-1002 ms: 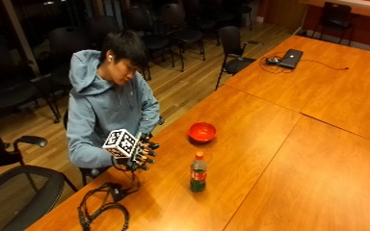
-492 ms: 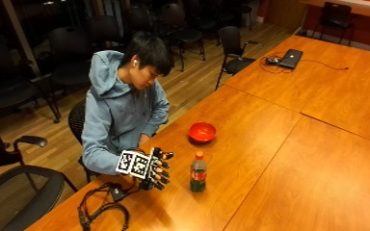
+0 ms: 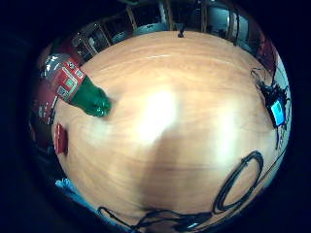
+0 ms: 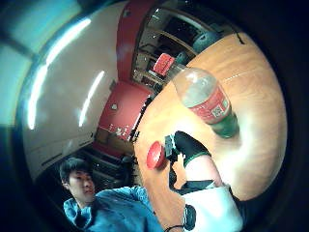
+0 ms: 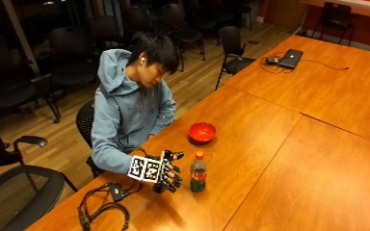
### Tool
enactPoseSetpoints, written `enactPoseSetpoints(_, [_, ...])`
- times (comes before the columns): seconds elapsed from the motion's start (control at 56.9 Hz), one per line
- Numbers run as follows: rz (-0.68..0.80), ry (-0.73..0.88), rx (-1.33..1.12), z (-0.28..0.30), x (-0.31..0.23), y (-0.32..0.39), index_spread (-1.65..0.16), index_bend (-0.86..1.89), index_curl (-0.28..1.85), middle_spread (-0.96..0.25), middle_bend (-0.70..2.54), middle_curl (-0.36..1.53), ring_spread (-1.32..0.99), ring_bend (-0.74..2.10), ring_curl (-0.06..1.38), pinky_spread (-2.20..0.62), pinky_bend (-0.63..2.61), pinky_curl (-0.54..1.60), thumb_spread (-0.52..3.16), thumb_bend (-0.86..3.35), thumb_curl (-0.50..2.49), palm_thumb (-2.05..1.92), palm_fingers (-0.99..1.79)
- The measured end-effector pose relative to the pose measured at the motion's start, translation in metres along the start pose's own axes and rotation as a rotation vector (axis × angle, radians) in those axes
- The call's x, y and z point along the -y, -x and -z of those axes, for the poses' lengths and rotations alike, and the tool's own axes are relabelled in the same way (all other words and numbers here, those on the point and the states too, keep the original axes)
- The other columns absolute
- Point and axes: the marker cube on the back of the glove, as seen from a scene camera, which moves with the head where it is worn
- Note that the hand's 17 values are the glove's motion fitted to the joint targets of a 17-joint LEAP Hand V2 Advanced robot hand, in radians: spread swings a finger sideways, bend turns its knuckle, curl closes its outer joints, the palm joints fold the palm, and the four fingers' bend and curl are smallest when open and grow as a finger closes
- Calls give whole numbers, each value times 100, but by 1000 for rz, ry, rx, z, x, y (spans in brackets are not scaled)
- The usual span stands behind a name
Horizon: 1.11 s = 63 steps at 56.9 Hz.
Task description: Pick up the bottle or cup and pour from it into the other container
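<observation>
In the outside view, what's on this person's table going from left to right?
Black cables → gloved right hand → bottle. The red bowl stands farther back, almost in line with the bottle. Far right, on another table: a laptop.

The bottle point(image 5: 198, 173) stands upright on the surface point(image 5: 281, 144), near the edge where the person point(image 5: 134, 106) sits. The bowl point(image 5: 202, 132) rests on the surface beyond the bottle, apart from it and in front of the person. The right hand point(image 5: 165, 172) is just beside the bottle, between it and the person's side of the surface, and a laptop point(image 5: 291, 58) lies well apart on the far end.
</observation>
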Motion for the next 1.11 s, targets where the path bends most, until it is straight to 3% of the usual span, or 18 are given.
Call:
enactPoseSetpoints(0.299, [-70, 47, 167, -37, 28, 1, -29, 12, 17, 12, 20, 31, 15, 50, 29, 25, 81, 28, 94, -3, 40, 61, -3])
enactPoseSetpoints(0.668, [-13, 53, 313, -67, 45, 15, -29, 13, 17, 13, 20, 32, 15, 53, 29, 26, 81, 27, 92, -3, 39, 61, 1])
enactPoseSetpoints(1.107, [-66, -17, 589, -99, 68, 26, -29, 15, 21, 9, 18, 29, 14, 61, 31, 25, 94, 31, 79, -1, 42, 82, 38])
